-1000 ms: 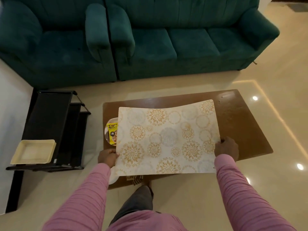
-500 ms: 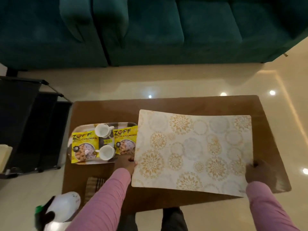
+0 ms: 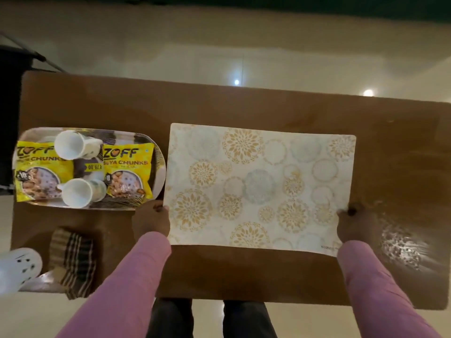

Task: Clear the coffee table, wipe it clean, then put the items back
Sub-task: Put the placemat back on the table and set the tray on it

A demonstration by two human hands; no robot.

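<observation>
To the left of the cream rectangular placemat with gold flower medallions (image 3: 258, 189) stands an oval tray with a dark, gold-lined pattern (image 3: 160, 175). Its right rim is just beside the mat's left edge, and the left grip (image 3: 151, 222) sits close to the tray's near right corner. On the tray lie two yellow soya chunks packets (image 3: 36, 176) (image 3: 127, 174), side by side with their print facing up. Two white cups (image 3: 70, 145) (image 3: 78, 192) lie tipped on their sides between and partly over the packets.

Near the front left corner of the brown wooden counter (image 3: 244, 108) lies a folded brown striped cloth (image 3: 73, 259), with a white spray bottle (image 3: 17, 269) just beside it at the picture's edge. A shiny speckled patch (image 3: 400, 247) marks the counter by the right grip (image 3: 353, 225).

The placemat covers the counter's middle and right part. The left grip pinches its left edge and the right grip its right edge, each low on its side. I cannot tell whether the mat rests fully flat.
</observation>
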